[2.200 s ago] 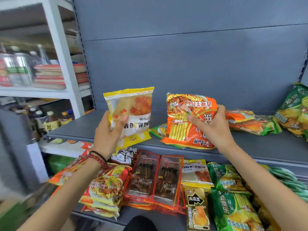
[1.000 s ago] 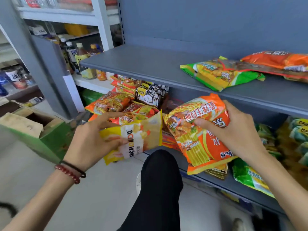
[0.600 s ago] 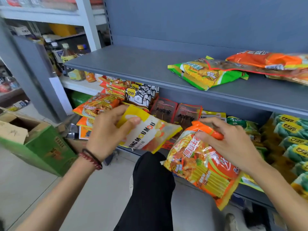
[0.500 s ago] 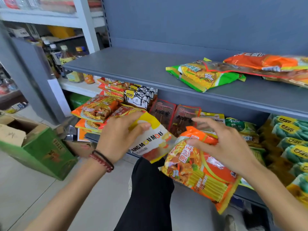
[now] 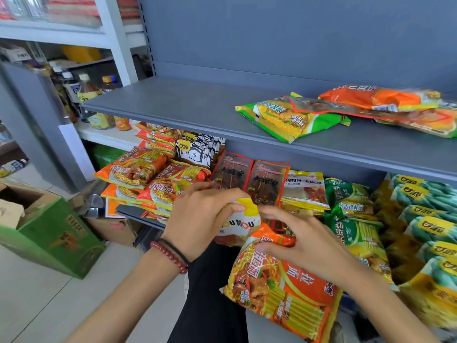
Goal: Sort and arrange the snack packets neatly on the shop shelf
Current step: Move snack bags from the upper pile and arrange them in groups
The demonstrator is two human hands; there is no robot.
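Note:
My left hand (image 5: 202, 219) grips a yellow-and-white snack packet (image 5: 241, 224) in front of the lower shelf. My right hand (image 5: 304, 246) holds an orange noodle packet (image 5: 284, 293) by its top edge; the packet hangs below the hand. The two hands almost touch. Behind them on the lower shelf lie orange noodle packets (image 5: 138, 169), two dark red skewer packets (image 5: 249, 177), a yellow packet (image 5: 305, 191) and green packets (image 5: 351, 204). On the grey upper shelf (image 5: 173, 107) lie a green packet (image 5: 289, 117) and orange ones (image 5: 371, 97).
A green cardboard box (image 5: 52, 238) stands open on the floor at the left. Bottles (image 5: 91, 100) fill the neighbouring white rack. More green and yellow packets (image 5: 427, 219) are piled at the right. My dark trouser leg (image 5: 210, 293) is below the hands.
Both hands came down from the upper shelf with their packets to the lower shelf. My left hand has moved right with the yellow packet, close to my right hand.

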